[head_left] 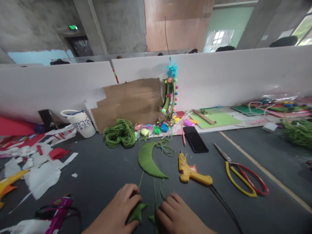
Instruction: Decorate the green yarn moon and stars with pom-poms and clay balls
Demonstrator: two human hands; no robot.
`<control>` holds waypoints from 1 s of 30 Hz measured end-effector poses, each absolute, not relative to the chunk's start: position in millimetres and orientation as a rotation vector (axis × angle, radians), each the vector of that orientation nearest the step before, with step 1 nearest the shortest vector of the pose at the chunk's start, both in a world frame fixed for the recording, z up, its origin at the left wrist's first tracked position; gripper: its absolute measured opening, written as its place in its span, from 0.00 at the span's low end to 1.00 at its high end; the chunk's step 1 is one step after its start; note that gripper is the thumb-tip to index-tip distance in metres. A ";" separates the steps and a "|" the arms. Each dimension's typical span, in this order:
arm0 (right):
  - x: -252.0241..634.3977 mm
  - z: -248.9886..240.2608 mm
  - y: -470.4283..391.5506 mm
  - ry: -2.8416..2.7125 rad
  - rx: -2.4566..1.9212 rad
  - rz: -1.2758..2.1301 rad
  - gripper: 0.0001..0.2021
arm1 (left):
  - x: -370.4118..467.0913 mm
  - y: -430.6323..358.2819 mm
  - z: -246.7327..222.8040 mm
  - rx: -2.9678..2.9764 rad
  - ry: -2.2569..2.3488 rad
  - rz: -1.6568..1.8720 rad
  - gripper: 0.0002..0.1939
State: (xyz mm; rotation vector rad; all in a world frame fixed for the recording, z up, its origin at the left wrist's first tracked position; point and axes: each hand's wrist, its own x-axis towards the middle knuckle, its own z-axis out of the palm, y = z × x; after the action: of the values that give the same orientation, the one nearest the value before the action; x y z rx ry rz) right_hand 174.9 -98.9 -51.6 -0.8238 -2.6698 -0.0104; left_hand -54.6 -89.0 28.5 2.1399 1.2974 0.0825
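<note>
A green felt crescent moon [149, 161] lies flat on the dark table, with green strings running from its lower edge toward me. My left hand [119, 209] is closed on a green felt star [137, 213], its thumb and fingers at the star's left side. Beside it, my right hand [179, 213] has its fingers curled over a second green felt star [152, 219], which is mostly hidden. A curved string at the right fingertips is blurred. The yellow hot glue gun [186, 169] lies right of the moon.
Scissors [240, 172] and a black phone [195, 139] lie to the right. Green yarn [120, 133], cardboard [129, 105] and a decorated hanging moon [168, 97] stand behind. Left are a white cup [84, 125], paper scraps [41, 175] and a purple glue gun [59, 213].
</note>
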 end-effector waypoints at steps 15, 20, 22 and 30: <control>212.0 -20.1 -95.6 -2.804 -0.967 0.456 0.12 | -37.3 -11.1 -7.7 2.392 1.417 0.235 0.30; 220.0 15.9 -53.9 -2.566 -1.314 0.569 0.06 | -32.5 7.0 -4.4 2.279 1.538 0.389 0.23; 218.8 27.0 -18.7 -2.503 -1.494 0.474 0.08 | -27.8 21.3 -1.4 2.256 1.600 0.434 0.19; 186.9 7.2 88.0 -2.604 -1.411 0.281 0.22 | 12.7 70.5 -12.4 2.147 1.894 0.482 0.29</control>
State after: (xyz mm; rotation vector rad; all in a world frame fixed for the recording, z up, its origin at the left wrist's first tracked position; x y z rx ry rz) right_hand 186.9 88.0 7.2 -1.4112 -2.6044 0.2808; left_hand 12.7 70.5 -12.4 2.1473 1.8942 0.4816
